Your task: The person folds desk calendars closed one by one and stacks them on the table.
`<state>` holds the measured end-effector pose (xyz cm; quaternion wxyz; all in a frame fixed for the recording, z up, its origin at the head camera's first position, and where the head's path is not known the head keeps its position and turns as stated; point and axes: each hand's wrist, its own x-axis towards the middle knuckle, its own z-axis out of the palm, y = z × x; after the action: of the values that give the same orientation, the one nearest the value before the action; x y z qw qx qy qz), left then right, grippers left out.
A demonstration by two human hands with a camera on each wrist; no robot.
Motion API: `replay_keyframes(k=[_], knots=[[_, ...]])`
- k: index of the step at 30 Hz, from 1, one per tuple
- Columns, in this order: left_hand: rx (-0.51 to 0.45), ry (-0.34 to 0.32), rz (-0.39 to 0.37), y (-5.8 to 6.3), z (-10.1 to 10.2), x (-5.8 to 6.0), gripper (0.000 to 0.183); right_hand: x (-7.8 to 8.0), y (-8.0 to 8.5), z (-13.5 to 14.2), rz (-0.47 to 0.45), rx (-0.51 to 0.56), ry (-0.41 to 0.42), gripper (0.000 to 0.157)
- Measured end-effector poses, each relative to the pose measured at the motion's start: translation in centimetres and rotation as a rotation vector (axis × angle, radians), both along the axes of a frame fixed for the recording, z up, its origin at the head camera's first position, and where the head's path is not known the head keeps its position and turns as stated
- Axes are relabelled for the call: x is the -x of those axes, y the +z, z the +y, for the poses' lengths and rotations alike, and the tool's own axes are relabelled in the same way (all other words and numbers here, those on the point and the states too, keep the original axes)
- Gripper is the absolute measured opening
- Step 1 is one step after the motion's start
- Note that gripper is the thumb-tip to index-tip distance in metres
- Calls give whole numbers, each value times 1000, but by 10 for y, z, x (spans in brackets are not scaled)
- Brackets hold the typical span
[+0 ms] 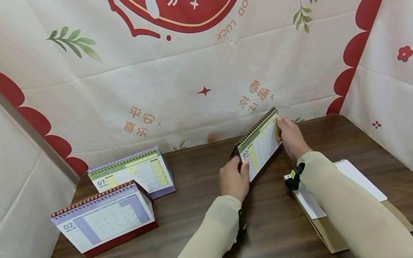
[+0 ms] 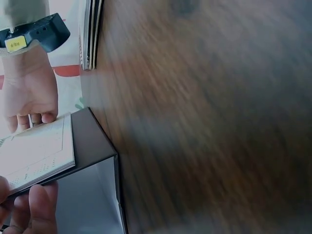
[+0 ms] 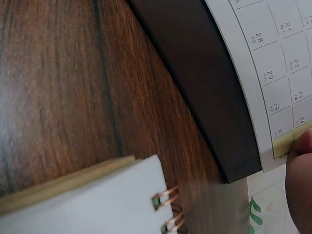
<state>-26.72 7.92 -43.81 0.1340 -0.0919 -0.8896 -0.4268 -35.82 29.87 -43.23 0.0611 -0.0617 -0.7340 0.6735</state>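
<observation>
Both hands hold a desk calendar (image 1: 264, 142) with a green-topped page marked 07 and a dark base, set at an angle toward the back of the table. My left hand (image 1: 235, 177) grips its left end, thumb in front; the left wrist view shows the fingers (image 2: 41, 207) under the pages at the open triangular side. At the other end, my right hand (image 1: 292, 136) pinches the page edge, and its thumb (image 3: 303, 146) lies on the yellow strip in the right wrist view. The dark base (image 3: 204, 87) stands close over the wood there.
On the left stand a purple calendar (image 1: 114, 219) marked 02 on a red base and, behind it, a green-topped calendar (image 1: 144, 177) marked 07. A calendar with blank white pages (image 1: 360, 178) and a tan base lies under my right forearm. A printed cloth (image 1: 180, 73) hangs behind the table.
</observation>
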Motion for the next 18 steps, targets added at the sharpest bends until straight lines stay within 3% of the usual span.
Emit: replay_keyframes(k=[6,18], knots=[[3,-12,36,1,1,-4,17,6,-1,-4,11,-18,-32,32],[0,-19,144,-3,11,-12,16,12,-2,-9,48,-29,-12,28]])
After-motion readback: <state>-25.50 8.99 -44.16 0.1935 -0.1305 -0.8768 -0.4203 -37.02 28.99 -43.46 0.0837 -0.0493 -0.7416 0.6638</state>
